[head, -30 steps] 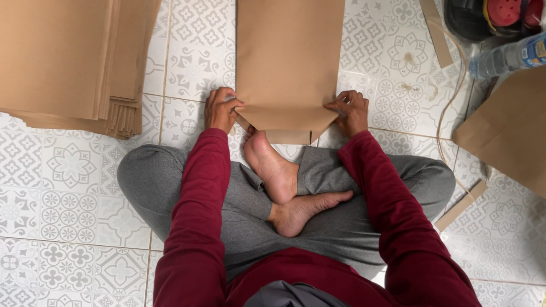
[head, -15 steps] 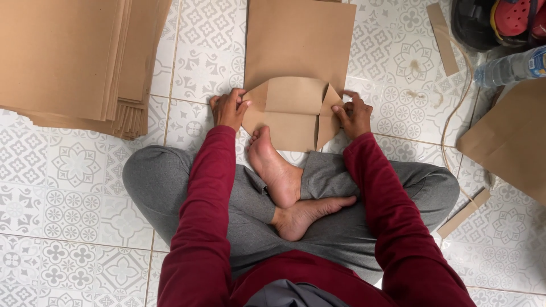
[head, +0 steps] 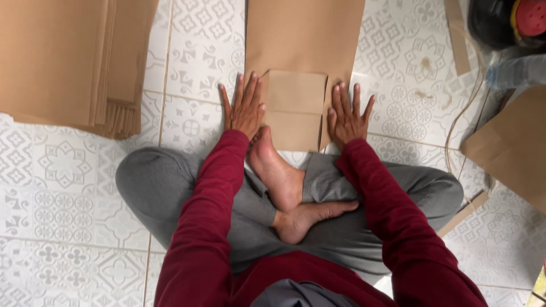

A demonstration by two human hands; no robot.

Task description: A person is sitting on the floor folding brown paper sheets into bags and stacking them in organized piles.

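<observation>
Someone is sitting cross-legged on the patterned tile floor (head: 68, 227), working on a brown paper sheet (head: 304, 34) that's lying flat in the upper middle of the frame, right in front of their bare feet. The near end of it is turned up into a folded flap (head: 294, 108), and both hands are pressing down on either side of that flap.

The left hand (head: 243, 108) is lying palm down at the flap's left edge, fingers (head: 239, 91) straight and spread slightly apart, not clamped on anything. The right hand (head: 347, 116) is doing the same at the right edge, fingers (head: 344, 96) fanned apart and flat, overlapping the paper's edge a bit.

My guess is this stuff is handling like kraft paper: light, thin, fairly stiff, holding a crease well but tearing or wrinkling if yanked. It's probably sliding easily on glossy tile too, so flat palms are making sense. For picking it up, the side edges or the folded end look like the spots to pinch.

A big stack of brown sheets (head: 62, 57) is sitting at upper left, another brown paper piece (head: 512, 148) at right, and a clear plastic bottle (head: 515, 71) at upper right.
</observation>
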